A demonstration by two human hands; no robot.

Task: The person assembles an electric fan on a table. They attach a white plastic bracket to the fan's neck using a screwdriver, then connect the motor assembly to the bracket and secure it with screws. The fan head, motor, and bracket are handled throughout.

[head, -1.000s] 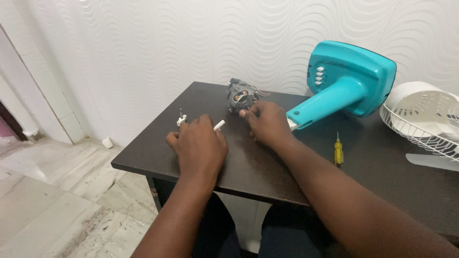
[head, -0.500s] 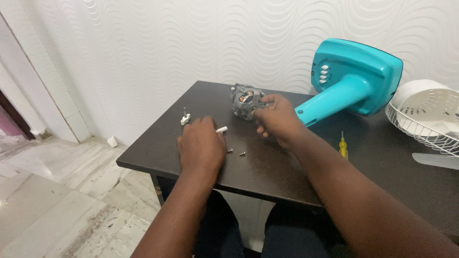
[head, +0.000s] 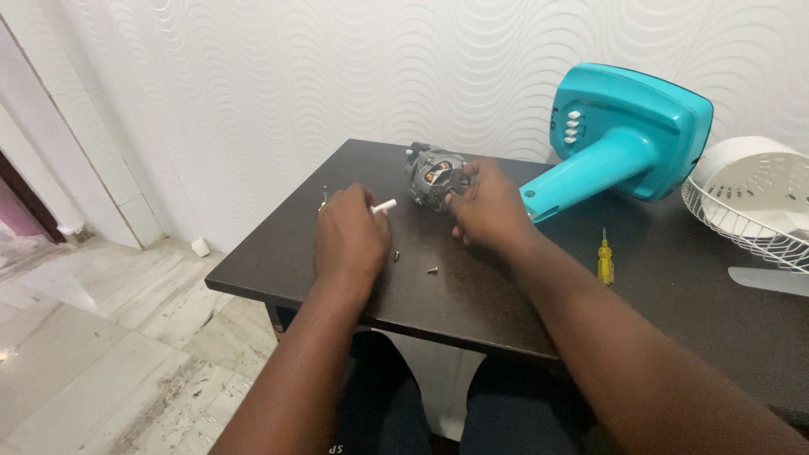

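A small grey fan motor (head: 431,179) with copper windings sits at the back of the dark table (head: 472,295). My right hand (head: 489,208) grips its right side. My left hand (head: 350,238) rests palm down on the table and holds a short white plastic pin (head: 383,206) at its fingertips, just left of the motor. Two small screws (head: 431,270) lie on the table between my hands. A little white part with a metal stem (head: 324,197) peeks out beyond my left hand.
A teal fan base with its stand (head: 619,139) lies on its side at the back right. A yellow screwdriver (head: 604,259) lies beside my right forearm. A white wire fan guard (head: 750,206) and a blade (head: 771,280) are at the far right. Tiled floor lies left.
My left hand moved forward toward the motor with the white pin. My right hand moved up from the teal stand's end and took hold of the motor. Two screws came into view.
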